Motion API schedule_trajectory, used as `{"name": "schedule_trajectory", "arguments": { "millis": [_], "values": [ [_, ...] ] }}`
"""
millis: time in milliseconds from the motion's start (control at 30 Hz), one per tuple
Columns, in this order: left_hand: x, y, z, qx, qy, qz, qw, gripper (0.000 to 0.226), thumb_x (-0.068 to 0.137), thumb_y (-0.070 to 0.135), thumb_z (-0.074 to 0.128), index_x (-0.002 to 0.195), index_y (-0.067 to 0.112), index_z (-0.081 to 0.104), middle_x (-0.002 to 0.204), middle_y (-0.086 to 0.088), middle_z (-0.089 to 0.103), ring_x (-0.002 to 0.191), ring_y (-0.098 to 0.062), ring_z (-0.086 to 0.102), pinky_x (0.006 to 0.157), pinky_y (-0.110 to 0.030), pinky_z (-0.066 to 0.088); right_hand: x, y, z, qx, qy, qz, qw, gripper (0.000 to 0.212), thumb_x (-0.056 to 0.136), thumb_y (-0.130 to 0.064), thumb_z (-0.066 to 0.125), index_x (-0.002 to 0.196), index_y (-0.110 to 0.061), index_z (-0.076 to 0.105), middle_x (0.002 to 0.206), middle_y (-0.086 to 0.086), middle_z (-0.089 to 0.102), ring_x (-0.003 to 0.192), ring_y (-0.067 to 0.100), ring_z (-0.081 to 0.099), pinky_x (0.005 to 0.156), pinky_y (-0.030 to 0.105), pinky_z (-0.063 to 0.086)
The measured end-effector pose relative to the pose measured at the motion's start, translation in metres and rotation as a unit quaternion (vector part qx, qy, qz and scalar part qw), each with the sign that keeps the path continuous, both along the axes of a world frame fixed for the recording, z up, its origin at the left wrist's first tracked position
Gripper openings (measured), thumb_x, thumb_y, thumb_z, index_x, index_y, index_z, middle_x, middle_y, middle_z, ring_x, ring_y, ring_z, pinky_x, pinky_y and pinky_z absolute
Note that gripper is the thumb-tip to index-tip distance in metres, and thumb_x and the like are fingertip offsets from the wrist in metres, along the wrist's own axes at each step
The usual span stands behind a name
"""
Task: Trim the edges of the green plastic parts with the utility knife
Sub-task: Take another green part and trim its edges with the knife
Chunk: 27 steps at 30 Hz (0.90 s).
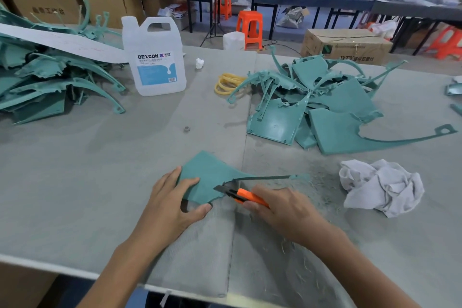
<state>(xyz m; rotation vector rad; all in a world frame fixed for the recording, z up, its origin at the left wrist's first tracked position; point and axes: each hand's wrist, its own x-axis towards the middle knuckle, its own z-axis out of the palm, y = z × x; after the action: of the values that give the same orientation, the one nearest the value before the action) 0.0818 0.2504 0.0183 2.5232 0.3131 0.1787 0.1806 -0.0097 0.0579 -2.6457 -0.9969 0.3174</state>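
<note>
The left hand (172,197) pinches the green plastic part (212,177), fingers on top and thumb at its near edge, I think to hold it steady on the grey table (100,157) near the person. The right hand (282,210) is wrapped around the orange utility knife (240,194). Its blade meets the part's edge where a thin arm branches off, probably to shave the burr there.

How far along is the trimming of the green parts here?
Shavings on the table suggest some trimming is done. In hand: the left hand holds one green part while the right hand holds the utility knife, blade at its edge. The left pile and right pile of green parts wait; which is trimmed, I cannot tell.
</note>
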Motion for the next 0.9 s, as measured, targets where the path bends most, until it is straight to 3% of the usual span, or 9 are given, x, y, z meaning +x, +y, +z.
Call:
{"name": "schedule_trajectory", "arguments": {
  "millis": [100, 267, 467, 600, 700, 800, 900],
  "values": [
    [0.000, 0.001, 0.000, 0.000, 0.004, 0.001, 1.000, 0.076, 0.076, 0.072, 0.065, 0.143, 0.039, 0.048, 0.165, 0.005, 0.018, 0.148, -0.011, 0.011, 0.121, -0.035, 0.022, 0.003, 0.003, 0.001, 0.025, 0.005, -0.032, 0.999, 0.028, 0.102, -0.061, 0.039, 0.105, -0.034, 0.046, 0.081, -0.007, 0.060, 0.072, 0.023, 0.057, 0.064, 0.037, 0.042],
    [0.001, 0.000, -0.003, -0.001, -0.009, 0.005, 1.000, 0.076, 0.075, 0.071, 0.065, 0.141, 0.038, 0.050, 0.165, 0.003, 0.021, 0.147, -0.011, 0.013, 0.120, -0.035, 0.022, 0.001, 0.000, 0.003, 0.003, 0.013, 0.014, 1.000, 0.038, 0.101, -0.064, 0.038, 0.107, -0.029, 0.052, 0.085, -0.006, 0.066, 0.074, 0.020, 0.061, 0.070, 0.039, 0.051],
    [0.001, 0.002, -0.004, 0.004, -0.011, 0.005, 1.000, 0.078, 0.073, 0.075, 0.062, 0.141, 0.038, 0.050, 0.164, 0.002, 0.022, 0.147, -0.013, 0.014, 0.120, -0.036, 0.023, 0.005, 0.000, -0.002, 0.043, 0.015, -0.012, 0.999, 0.022, 0.102, -0.060, 0.041, 0.095, -0.038, 0.041, 0.077, -0.008, 0.060, 0.067, 0.019, 0.058, 0.060, 0.036, 0.043],
    [0.001, 0.002, -0.004, 0.012, -0.007, 0.006, 1.000, 0.078, 0.073, 0.076, 0.060, 0.141, 0.039, 0.050, 0.164, 0.003, 0.023, 0.147, -0.013, 0.015, 0.119, -0.037, 0.024, 0.004, -0.001, -0.005, 0.038, 0.001, -0.021, 0.999, 0.023, 0.101, -0.063, 0.038, 0.095, -0.040, 0.041, 0.077, -0.008, 0.061, 0.066, 0.017, 0.057, 0.060, 0.035, 0.044],
    [0.001, -0.001, -0.002, 0.028, -0.014, 0.018, 0.999, 0.077, 0.073, 0.078, 0.059, 0.139, 0.038, 0.053, 0.163, 0.001, 0.026, 0.146, -0.017, 0.020, 0.118, -0.037, 0.027, 0.001, 0.002, -0.006, 0.053, -0.026, -0.051, 0.997, 0.032, 0.102, -0.062, 0.036, 0.096, -0.032, 0.047, 0.075, -0.006, 0.060, 0.064, 0.017, 0.058, 0.060, 0.037, 0.046],
    [0.001, -0.011, 0.003, 0.081, -0.005, 0.044, 0.996, 0.089, 0.070, 0.093, 0.044, 0.139, 0.039, 0.055, 0.157, -0.007, 0.034, 0.141, -0.025, 0.028, 0.115, -0.040, 0.030, -0.003, -0.006, -0.004, 0.073, -0.021, -0.070, 0.995, 0.033, 0.102, -0.061, 0.038, 0.092, -0.030, 0.047, 0.070, -0.008, 0.059, 0.061, 0.012, 0.056, 0.056, 0.032, 0.043],
    [-0.001, -0.024, 0.003, 0.115, -0.020, 0.047, 0.992, 0.091, 0.067, 0.097, 0.032, 0.135, 0.043, 0.059, 0.139, -0.009, 0.044, 0.127, -0.028, 0.036, 0.106, -0.041, 0.034, -0.006, -0.018, -0.003, 0.059, -0.031, -0.070, 0.995, 0.032, 0.102, -0.059, 0.039, 0.090, -0.030, 0.045, 0.068, -0.008, 0.057, 0.059, 0.011, 0.055, 0.053, 0.030, 0.039]
  ]
}}
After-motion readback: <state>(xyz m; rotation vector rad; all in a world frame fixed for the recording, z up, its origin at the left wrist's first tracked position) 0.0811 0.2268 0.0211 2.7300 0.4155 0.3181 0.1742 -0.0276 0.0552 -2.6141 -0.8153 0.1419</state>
